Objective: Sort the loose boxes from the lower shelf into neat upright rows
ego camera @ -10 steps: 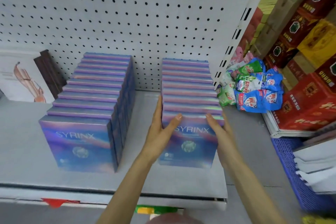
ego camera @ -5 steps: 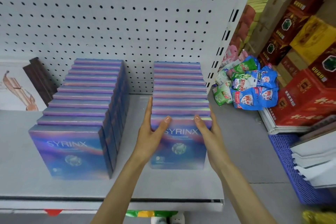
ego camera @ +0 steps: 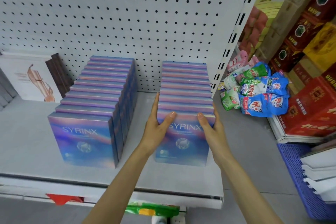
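Note:
Two upright rows of iridescent blue-purple SYRINX boxes stand on the white shelf (ego camera: 27,142). The left row (ego camera: 83,140) stands alone, untouched. My hands flank the front end of the right row (ego camera: 183,147). My left hand (ego camera: 156,129) lies flat against the row's left side, fingers straight, thumb over the front box's top edge. On the right side my right hand (ego camera: 211,129) mirrors it, its thumb on the front face too. The row runs straight back to the pegboard (ego camera: 127,14).
A white picture box (ego camera: 27,78) and dark brown boxes (ego camera: 58,71) stand at the shelf's back left. Right of the shelf post lie detergent bags (ego camera: 258,92), stacked red cartons (ego camera: 312,111) and a blue crate (ego camera: 294,169). A gap separates the two rows.
Both hands stay clamped on the front of the right row. The view has shifted slightly; the boxes show no clear movement.

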